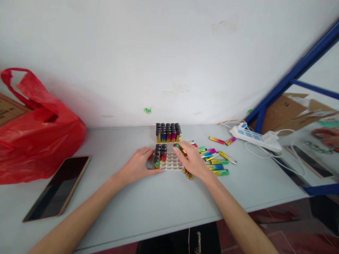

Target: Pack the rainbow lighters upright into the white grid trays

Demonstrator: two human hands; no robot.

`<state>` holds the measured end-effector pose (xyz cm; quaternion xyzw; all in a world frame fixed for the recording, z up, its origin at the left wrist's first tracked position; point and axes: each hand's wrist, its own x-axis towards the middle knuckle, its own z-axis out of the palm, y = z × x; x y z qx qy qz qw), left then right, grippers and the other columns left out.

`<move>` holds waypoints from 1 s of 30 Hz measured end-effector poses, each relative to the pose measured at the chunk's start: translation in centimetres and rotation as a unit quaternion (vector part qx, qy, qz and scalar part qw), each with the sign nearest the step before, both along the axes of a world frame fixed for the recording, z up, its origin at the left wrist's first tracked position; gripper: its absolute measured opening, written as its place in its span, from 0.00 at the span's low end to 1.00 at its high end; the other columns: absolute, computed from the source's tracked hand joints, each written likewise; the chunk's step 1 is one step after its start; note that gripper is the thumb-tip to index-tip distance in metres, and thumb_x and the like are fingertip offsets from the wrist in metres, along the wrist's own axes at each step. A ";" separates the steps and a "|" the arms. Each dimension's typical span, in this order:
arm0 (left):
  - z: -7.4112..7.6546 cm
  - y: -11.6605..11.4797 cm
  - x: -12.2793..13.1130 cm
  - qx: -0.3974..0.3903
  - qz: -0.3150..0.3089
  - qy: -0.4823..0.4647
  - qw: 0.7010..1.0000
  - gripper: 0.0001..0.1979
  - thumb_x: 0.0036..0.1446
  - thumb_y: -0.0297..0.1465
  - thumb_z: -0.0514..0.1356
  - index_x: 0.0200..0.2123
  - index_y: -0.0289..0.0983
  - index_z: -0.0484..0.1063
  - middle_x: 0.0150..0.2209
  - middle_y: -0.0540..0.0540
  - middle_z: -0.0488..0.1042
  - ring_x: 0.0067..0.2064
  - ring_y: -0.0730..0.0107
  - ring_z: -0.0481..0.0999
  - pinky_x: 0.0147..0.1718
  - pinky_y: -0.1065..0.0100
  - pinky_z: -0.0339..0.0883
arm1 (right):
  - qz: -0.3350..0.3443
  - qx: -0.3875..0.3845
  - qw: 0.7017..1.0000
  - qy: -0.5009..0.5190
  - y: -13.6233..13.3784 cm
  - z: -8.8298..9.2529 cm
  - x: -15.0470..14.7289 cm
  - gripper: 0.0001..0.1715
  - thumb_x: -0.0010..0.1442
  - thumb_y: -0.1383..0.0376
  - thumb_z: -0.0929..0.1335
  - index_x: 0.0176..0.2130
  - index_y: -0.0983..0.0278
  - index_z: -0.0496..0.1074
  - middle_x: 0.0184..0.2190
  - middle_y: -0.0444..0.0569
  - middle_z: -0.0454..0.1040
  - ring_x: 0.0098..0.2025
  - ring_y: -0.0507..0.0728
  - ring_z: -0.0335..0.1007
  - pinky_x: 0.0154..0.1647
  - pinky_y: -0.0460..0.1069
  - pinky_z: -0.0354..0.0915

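A white slotted tray (171,163) lies on the table with several colourful lighters (160,154) standing in its left columns. My left hand (140,165) rests flat against the tray's left side, fingers touching it. My right hand (192,159) hovers over the tray's right edge, fingers pinched on a lighter (179,147); more lighters seem tucked under its palm (189,174). Behind it stands a full tray of lighters (168,133).
Loose lighters (215,161) lie scattered to the right. A white power strip (255,138) with cables sits further right. A dark tablet (59,187) and a red plastic bag (34,135) are at left. Another person's hand (327,135) shows at far right.
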<state>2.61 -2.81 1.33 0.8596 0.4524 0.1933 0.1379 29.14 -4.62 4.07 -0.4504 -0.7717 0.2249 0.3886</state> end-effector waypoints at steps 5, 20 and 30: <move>-0.2 0.0 -0.1 0.005 0.000 0.002 1.000 0.29 0.51 0.58 0.73 0.39 0.39 0.75 0.40 0.42 0.80 0.43 0.49 0.80 0.47 0.53 0.74 | 0.036 -0.002 0.998 -0.056 -0.4 0.3 0.2 0.25 0.78 0.51 0.64 0.31 0.58 0.64 0.28 0.45 0.72 0.32 0.56 0.68 0.37 0.51 0.61; -0.5 0.0 -0.2 0.009 -0.007 -0.007 1.000 0.30 0.52 0.59 0.73 0.41 0.39 0.76 0.41 0.41 0.80 0.44 0.47 0.80 0.49 0.52 0.74 | 0.092 0.031 0.977 -0.189 -0.5 -0.6 -0.2 0.16 0.79 0.55 0.67 0.40 0.61 0.72 0.36 0.49 0.80 0.37 0.58 0.75 0.38 0.50 0.60; 0.1 -0.1 0.0 0.003 -0.001 -0.014 1.000 0.27 0.53 0.58 0.71 0.37 0.41 0.73 0.39 0.44 0.80 0.41 0.51 0.80 0.44 0.55 0.74 | 0.060 0.037 0.979 -0.191 -0.2 -0.8 -0.9 0.26 0.76 0.48 0.68 0.32 0.62 0.74 0.29 0.47 0.78 0.31 0.55 0.72 0.37 0.50 0.59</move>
